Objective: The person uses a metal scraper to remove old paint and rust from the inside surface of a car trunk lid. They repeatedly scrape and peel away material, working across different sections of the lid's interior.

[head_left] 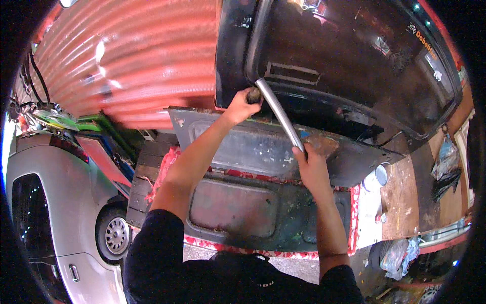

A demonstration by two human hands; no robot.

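Observation:
My right hand [312, 164] is closed round the lower end of a shiny, slightly curved silver metal tube [277, 111]. The tube slants up and left across the lower edge of a black vehicle tailgate [235, 66] with dark glass. Close to the tube's upper end, my left hand [242, 107] grips a small, dark brown, rounded object [253, 95]; its kind is unclear. Whether that object touches the tube cannot be made out. Below both hands lies a dark, scuffed metal panel [238, 149] with a raised rectangular section, and a second worn panel [233, 207] sits nearer me.
A red-and-white patterned cloth [354, 218] shows round the nearer panel. To the right, a white tin [375, 177] stands on a wooden board [405, 202]. A silver car [76, 182] is parked at left. Red corrugated sheeting [136, 61] rises behind.

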